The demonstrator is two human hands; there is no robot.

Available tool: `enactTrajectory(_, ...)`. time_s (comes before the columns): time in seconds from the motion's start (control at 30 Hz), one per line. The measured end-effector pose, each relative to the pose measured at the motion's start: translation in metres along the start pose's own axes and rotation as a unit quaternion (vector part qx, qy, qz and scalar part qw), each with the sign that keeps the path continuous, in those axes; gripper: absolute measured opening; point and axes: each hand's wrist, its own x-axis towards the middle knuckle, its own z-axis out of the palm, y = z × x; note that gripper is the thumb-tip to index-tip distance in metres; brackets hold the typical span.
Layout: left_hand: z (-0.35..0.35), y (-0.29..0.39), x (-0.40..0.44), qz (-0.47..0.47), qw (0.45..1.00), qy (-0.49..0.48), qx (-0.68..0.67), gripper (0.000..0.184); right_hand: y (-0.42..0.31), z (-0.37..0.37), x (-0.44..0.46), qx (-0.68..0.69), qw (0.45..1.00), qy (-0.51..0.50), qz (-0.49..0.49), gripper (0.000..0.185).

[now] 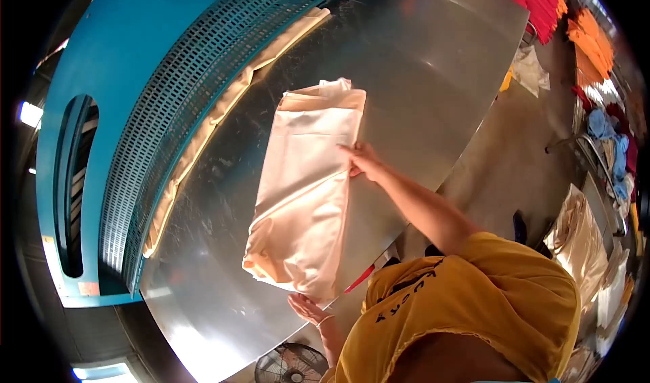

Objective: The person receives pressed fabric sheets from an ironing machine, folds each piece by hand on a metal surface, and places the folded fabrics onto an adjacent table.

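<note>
In the head view, a folded pale peach cloth (305,186) is laid lengthwise near the middle of a metal table (433,92), where it is placed, presumably, within easy reach of both hands. The two hands are held apart. The right hand (363,161) is set at the cloth's long near side, one finger extended over the top; probably the edge is being steadied there, though whether it is pinched cannot be told. The left hand (308,308) is held with fingers extended beside the bottom end, nothing seen grasped; whether the fabric is touched is unclear. Perhaps the folds are squared by this spacing, one side and one end being covered. Beyond, a strip of similar fabric (233,93) is lined along the perforated guard (176,98) of a blue machine (74,85), apparently well away from the folded piece.
</note>
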Motion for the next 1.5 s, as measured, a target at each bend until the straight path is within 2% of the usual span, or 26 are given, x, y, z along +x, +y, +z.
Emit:
enactTrajectory(0.1, 0.043, 0.009, 0.009, -0.074, 0.941, -0.077, 0.320, 0.030, 0.022, 0.018, 0.022, 0.036, 0.999, -0.008, 0.012, 0.025)
enactTrajectory(0.17, 0.053, -0.010, 0.019, -0.092, 0.964, -0.139, 0.206, 0.026, 0.033, 0.002, 0.010, 0.096, 0.993, -0.009, -0.065, 0.023)
enactTrajectory(0.23, 0.068, 0.013, 0.004, -0.196, 0.939, -0.261, 0.110, 0.027, 0.034, -0.022, -0.029, 0.117, 0.992, 0.023, -0.034, 0.025)
enactTrajectory(0.27, 0.053, -0.001, 0.026, -0.263, 0.905, -0.301, 0.145, 0.030, 0.022, -0.047, -0.068, 0.118, 0.991, 0.053, -0.034, 0.025)
enactTrajectory(0.4, 0.131, 0.006, -0.036, -0.250, 0.802, -0.509, 0.189, 0.041, 0.023, -0.178, -0.187, 0.136, 0.968, 0.205, -0.042, 0.027)
enactTrajectory(0.53, 0.210, 0.019, -0.149, -0.252, 0.657, -0.694, 0.156, 0.052, 0.022, -0.294, -0.287, 0.234, 0.869, 0.379, -0.216, 0.033)
enactTrajectory(0.6, 0.233, 0.029, -0.223, -0.249, 0.583, -0.763, 0.128, 0.058, -0.013, -0.349, -0.372, 0.126, 0.813, 0.513, -0.243, 0.033)
enactTrajectory(0.67, 0.249, 0.025, -0.319, -0.190, 0.523, -0.824, 0.109, 0.057, -0.002, -0.440, -0.425, 0.065, 0.711, 0.595, -0.370, 0.030)
enactTrajectory(0.7, 0.255, 0.019, -0.370, -0.145, 0.496, -0.850, 0.100, 0.054, -0.057, -0.407, -0.511, 0.061, 0.717, 0.649, -0.246, 0.031)
enactTrajectory(0.73, 0.282, -0.032, -0.385, -0.011, 0.404, -0.909, 0.103, 0.049, -0.047, -0.446, -0.542, 0.080, 0.691, 0.687, -0.209, 0.036)
enactTrajectory(0.8, 0.297, -0.091, -0.454, 0.196, 0.264, -0.942, 0.071, 0.040, -0.023, -0.512, -0.603, 0.037, 0.587, 0.748, -0.307, 0.041)
enactTrajectory(0.83, 0.292, -0.115, -0.496, 0.179, 0.261, -0.947, 0.053, 0.035, -0.008, -0.526, -0.645, -0.011, 0.612, 0.753, -0.241, 0.036)
enactTrajectory(0.87, 0.279, -0.121, -0.550, 0.163, 0.257, -0.952, 0.034, 0.030, 0.010, -0.549, -0.663, 0.044, 0.560, 0.736, -0.379, 0.029)
enactTrajectory(0.97, 0.228, -0.135, -0.663, -0.116, 0.310, -0.939, 0.097, 0.025, 0.089, -0.611, -0.713, 0.178, 0.520, 0.748, -0.372, 0.022)
enactTrajectory(1.03, 0.217, -0.189, -0.690, -0.041, 0.298, -0.945, 0.129, 0.028, 0.150, -0.638, -0.723, 0.130, 0.567, 0.799, -0.153, 0.035)
enactTrajectory(1.07, 0.224, -0.232, -0.691, 0.032, 0.293, -0.937, 0.188, 0.043, 0.173, -0.646, -0.717, 0.092, 0.579, 0.809, -0.044, 0.041)
enactTrajectory(1.1, 0.227, -0.240, -0.684, -0.074, 0.284, -0.913, 0.282, 0.060, 0.246, -0.679, -0.693, -0.105, 0.467, 0.878, 0.023, 0.049)
enactTrajectory(1.13, 0.233, -0.254, -0.670, -0.010, 0.268, -0.913, 0.306, 0.063, 0.258, -0.667, -0.680, -0.138, 0.520, 0.839, 0.077, 0.052)
enactTrajectory(1.17, 0.243, -0.264, -0.654, 0.054, 0.265, -0.904, 0.330, 0.067, 0.262, -0.653, -0.664, -0.113, 0.491, 0.859, 0.091, 0.045)
enactTrajectory(1.23, 0.249, -0.249, -0.610, 0.120, 0.312, -0.927, 0.169, 0.056, 0.267, -0.617, -0.629, -0.059, 0.430, 0.894, 0.113, 0.034)
enactTrajectory(1.27, 0.261, -0.259, -0.576, 0.236, 0.324, -0.910, 0.104, 0.047, 0.256, -0.604, -0.601, 0.005, 0.472, 0.881, -0.036, 0.036)
enactTrajectory(1.33, 0.277, -0.229, -0.505, 0.155, 0.391, -0.875, 0.240, 0.033, 0.271, -0.593, -0.533, 0.107, 0.531, 0.794, -0.277, 0.040)
enactTrajectory(1.37, 0.285, -0.203, -0.472, 0.163, 0.447, -0.845, 0.244, 0.032, 0.207, -0.552, -0.490, -0.100, 0.603, 0.760, -0.220, 0.033)
enactTrajectory(1.4, 0.293, -0.182, -0.434, 0.164, 0.488, -0.821, 0.246, 0.030, 0.158, -0.509, -0.445, 0.024, 0.730, 0.654, -0.197, 0.026)
enactTrajectory(1.43, 0.298, -0.171, -0.386, 0.148, 0.554, -0.788, 0.223, 0.030, 0.126, -0.472, -0.402, 0.010, 0.806, 0.554, -0.211, 0.022)
enactTrajectory(1.5, 0.304, -0.151, -0.306, 0.114, 0.641, -0.743, 0.154, 0.030, 0.093, -0.410, -0.317, -0.032, 0.890, 0.380, -0.248, 0.018)
